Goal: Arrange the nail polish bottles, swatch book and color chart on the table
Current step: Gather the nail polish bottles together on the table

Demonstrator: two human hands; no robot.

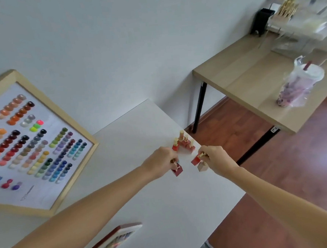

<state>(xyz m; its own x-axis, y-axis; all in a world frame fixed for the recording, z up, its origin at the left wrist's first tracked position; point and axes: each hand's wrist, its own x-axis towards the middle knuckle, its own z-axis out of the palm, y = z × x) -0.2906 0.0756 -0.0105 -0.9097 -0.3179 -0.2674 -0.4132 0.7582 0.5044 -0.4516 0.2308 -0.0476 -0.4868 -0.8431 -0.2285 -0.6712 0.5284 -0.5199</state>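
Near the white table's (145, 194) far corner, left hand (159, 164) grips a red polish bottle (177, 169); right hand (216, 159) grips red (196, 160) and beige (202, 167) bottles.

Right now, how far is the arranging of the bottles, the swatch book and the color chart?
Seemingly done: the framed color chart leans against the wall, and a few bottles stand grouped near the white table's far corner. In hand: the left hand holds a dark red bottle; the right hand holds a red bottle and a beige one. Left: setting these down; the swatch book overhangs the near edge.
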